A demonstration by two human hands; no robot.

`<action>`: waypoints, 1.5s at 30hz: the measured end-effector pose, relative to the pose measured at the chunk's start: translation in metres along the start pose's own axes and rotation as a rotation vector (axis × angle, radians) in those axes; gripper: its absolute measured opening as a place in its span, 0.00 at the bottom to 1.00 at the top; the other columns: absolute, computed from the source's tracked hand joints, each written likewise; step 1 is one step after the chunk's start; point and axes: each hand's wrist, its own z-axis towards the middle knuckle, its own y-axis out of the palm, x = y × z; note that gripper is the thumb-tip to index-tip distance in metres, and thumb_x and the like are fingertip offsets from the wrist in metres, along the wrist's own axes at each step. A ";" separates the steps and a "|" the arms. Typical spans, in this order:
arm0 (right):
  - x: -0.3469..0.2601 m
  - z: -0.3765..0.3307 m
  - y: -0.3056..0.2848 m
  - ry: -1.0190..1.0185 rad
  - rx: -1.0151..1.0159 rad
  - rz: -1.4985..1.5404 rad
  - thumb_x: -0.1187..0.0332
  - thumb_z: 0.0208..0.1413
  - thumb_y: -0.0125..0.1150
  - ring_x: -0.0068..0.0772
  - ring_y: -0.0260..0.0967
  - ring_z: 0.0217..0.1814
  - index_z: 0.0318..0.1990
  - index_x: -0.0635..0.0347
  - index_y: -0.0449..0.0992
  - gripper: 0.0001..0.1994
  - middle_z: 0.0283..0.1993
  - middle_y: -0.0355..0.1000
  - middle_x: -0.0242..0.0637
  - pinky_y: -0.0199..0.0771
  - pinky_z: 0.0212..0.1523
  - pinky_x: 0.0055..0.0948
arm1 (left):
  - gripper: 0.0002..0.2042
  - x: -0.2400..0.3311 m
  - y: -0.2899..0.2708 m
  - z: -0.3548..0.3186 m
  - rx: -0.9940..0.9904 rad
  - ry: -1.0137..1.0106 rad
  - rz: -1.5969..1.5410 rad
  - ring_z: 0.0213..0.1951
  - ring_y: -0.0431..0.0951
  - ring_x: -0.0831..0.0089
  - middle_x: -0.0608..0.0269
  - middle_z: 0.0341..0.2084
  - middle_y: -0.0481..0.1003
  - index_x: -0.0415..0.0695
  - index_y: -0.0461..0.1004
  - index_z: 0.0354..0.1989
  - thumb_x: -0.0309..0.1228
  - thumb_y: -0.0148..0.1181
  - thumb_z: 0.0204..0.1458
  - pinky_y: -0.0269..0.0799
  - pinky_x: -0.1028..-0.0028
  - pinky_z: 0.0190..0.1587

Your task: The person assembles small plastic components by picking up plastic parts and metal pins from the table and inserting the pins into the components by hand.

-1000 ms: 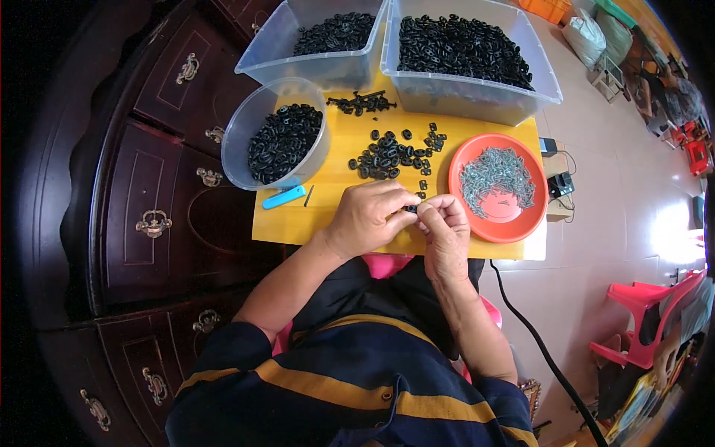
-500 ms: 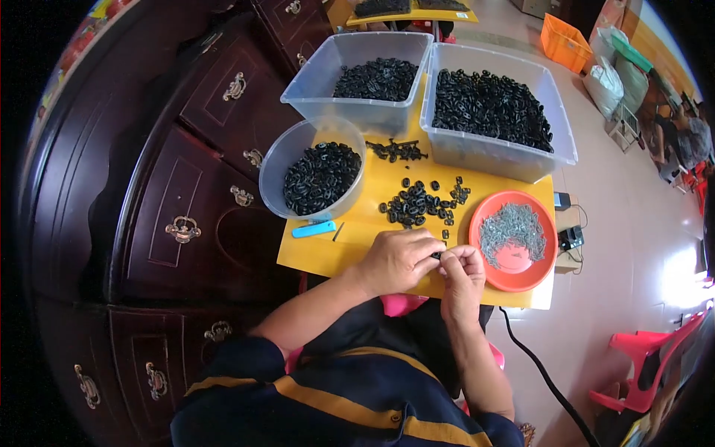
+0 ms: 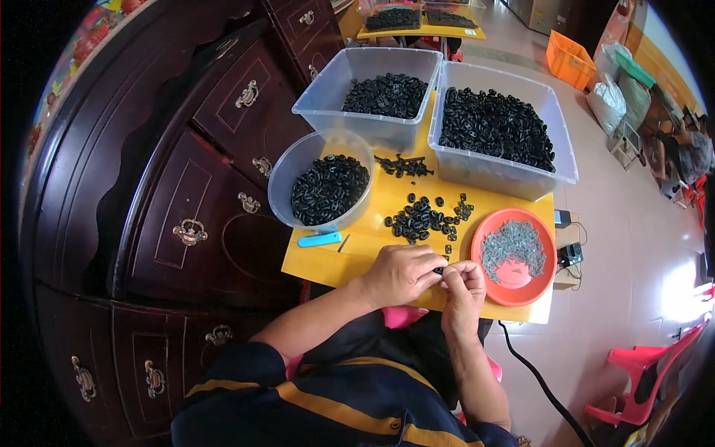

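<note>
My left hand [image 3: 402,274] is closed, thumb and fingers pinching a small black oval plastic part [image 3: 439,270] near the front edge of the yellow table. Up against its right side are the closed fingertips of my right hand [image 3: 463,287]; whatever they grip is too small to make out. Just beyond my hands lies a loose pile of black oval parts [image 3: 418,218], with smaller dark square pieces [image 3: 462,210] at its right. An orange-red round dish [image 3: 514,296] to the right of my right hand holds many thin silvery metal pieces [image 3: 514,248].
Behind the pile stand a round clear tub [image 3: 279,195] and two clear bins [image 3: 316,104] [image 3: 477,167], all filled with black parts. Dark thin pieces [image 3: 404,165] lie between them. A light-blue-handled tool [image 3: 319,239] rests left. A dark wooden cabinet [image 3: 160,223] flanks the table.
The whole view has shifted, so the table and its contents sit slightly lower in the picture. Both hands keep nearly the same pose around the black part.
</note>
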 end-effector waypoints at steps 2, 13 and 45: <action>-0.001 -0.001 -0.001 -0.001 0.001 -0.003 0.78 0.58 0.61 0.16 0.64 0.31 0.36 0.57 0.72 0.05 0.31 0.70 0.26 0.65 0.36 0.17 | 0.09 0.000 0.001 0.000 0.007 -0.003 -0.016 0.30 0.81 0.58 0.57 0.27 0.78 0.43 0.79 0.37 0.25 0.69 0.46 0.76 0.64 0.33; -0.001 0.004 0.001 -0.006 -0.047 0.068 0.76 0.62 0.61 0.13 0.65 0.34 0.37 0.58 0.72 0.03 0.34 0.71 0.25 0.66 0.38 0.17 | 0.10 -0.007 0.001 0.002 -0.026 -0.128 -0.181 0.27 0.80 0.67 0.60 0.28 0.78 0.41 0.79 0.39 0.25 0.70 0.49 0.75 0.71 0.29; 0.011 -0.004 0.000 0.185 -0.327 -0.210 0.77 0.62 0.61 0.19 0.72 0.44 0.40 0.62 0.74 0.03 0.39 0.75 0.30 0.71 0.50 0.20 | 0.23 -0.053 -0.117 0.103 0.373 -0.099 0.247 0.35 0.81 0.70 0.56 0.44 0.79 0.42 0.70 0.60 0.19 0.61 0.53 0.78 0.73 0.37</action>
